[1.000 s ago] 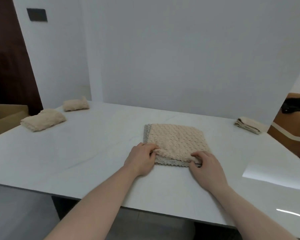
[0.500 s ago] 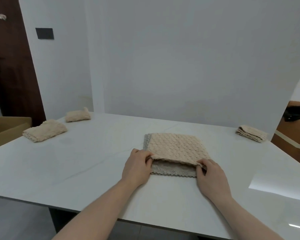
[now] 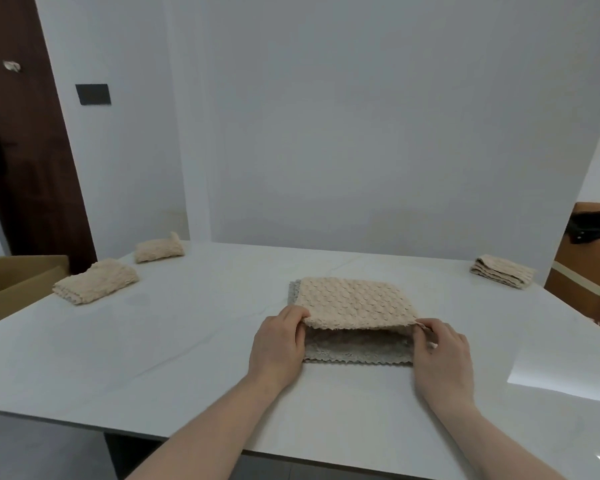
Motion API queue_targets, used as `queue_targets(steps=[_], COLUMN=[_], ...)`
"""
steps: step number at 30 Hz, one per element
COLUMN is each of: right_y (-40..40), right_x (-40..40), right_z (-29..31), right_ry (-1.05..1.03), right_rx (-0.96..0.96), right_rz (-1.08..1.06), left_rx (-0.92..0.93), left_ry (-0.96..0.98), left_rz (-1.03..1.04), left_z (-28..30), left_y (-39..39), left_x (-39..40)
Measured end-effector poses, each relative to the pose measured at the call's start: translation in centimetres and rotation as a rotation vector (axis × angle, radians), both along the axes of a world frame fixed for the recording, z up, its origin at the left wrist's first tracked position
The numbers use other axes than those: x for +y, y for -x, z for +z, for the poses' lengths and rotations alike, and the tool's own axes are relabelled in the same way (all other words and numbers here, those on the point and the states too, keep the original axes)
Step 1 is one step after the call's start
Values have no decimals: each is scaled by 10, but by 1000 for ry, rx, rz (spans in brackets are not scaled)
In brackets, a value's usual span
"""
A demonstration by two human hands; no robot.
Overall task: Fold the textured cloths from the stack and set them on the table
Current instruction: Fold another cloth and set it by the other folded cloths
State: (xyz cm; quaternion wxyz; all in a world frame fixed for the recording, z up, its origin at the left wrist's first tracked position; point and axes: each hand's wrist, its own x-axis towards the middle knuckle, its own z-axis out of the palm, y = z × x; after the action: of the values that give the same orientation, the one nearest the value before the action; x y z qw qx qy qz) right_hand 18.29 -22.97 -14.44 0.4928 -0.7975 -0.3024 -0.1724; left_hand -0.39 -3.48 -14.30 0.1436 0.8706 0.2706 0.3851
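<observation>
My left hand (image 3: 278,344) and right hand (image 3: 442,355) each pinch a near corner of the beige top cloth (image 3: 354,301), lifting its front edge off the grey cloth (image 3: 357,348) beneath — the stack sits mid-table (image 3: 153,341). Left of the stack lie two folded beige cloths, one nearer (image 3: 96,285), one farther back (image 3: 159,249) — right of it, a third folded cloth (image 3: 502,276) near the table's far edge.
</observation>
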Motion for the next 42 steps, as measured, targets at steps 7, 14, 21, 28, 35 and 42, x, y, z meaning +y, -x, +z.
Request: queue_targets(steps=[7, 14, 21, 28, 35, 42], right_y=[-1, 7, 59, 102, 103, 71], right_x=[8, 4, -27, -44, -45, -24], right_z=[47, 145, 205, 207, 187, 151], right_ry=[-165, -286, -386, -393, -318, -114], right_rx=[76, 3, -75, -86, -28, 67], right_rz=[82, 95, 186, 256, 262, 205], left_rx=[-82, -272, -389, -403, -214, 112], left_ry=[160, 82, 24, -4, 36, 143], left_rz=[-24, -18, -82, -101, -27, 50], left_z=[59, 169, 231, 233, 206, 173], left_y=[-4, 12, 68, 124, 141, 118], left_x=[-2, -7, -29, -48, -38, -12])
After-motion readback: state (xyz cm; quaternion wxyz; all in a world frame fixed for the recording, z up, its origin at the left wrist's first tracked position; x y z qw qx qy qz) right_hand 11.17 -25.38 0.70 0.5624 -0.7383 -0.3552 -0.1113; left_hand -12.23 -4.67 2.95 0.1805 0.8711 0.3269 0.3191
